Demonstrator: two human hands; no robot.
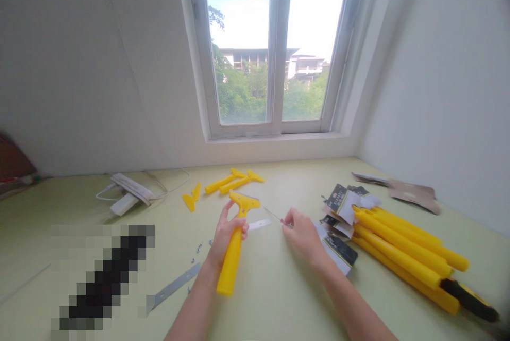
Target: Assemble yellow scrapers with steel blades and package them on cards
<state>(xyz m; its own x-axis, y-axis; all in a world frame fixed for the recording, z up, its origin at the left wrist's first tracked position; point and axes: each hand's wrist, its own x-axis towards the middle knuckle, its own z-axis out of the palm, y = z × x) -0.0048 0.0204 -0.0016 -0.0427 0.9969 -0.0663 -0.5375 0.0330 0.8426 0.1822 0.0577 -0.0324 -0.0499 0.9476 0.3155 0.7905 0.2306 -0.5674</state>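
Note:
My left hand [221, 237] is wrapped around a yellow scraper [230, 266], its wide head tilted up and away from me. In my right hand [303, 233], closed fingers pinch a small screwdriver [274, 214], whose thin shaft points left toward the scraper head without touching it. Behind the left fingers a pale flat blade [260, 224] lies on the table. Several small screws [198, 248] are scattered left of my left wrist, near a long grey metal blade [175, 284]. Farther back are two yellow scrapers [235, 183] and two small yellow head pieces [188, 202].
At right lies a pile of yellow handles [402, 240] with dark printed cards [338, 248], and a black-and-yellow tool grip [470, 299] beside it. Brown cardboard [414, 195] rests behind. A white power strip [131, 188] with cables sits back left, beyond a pixelated dark shape [107, 277].

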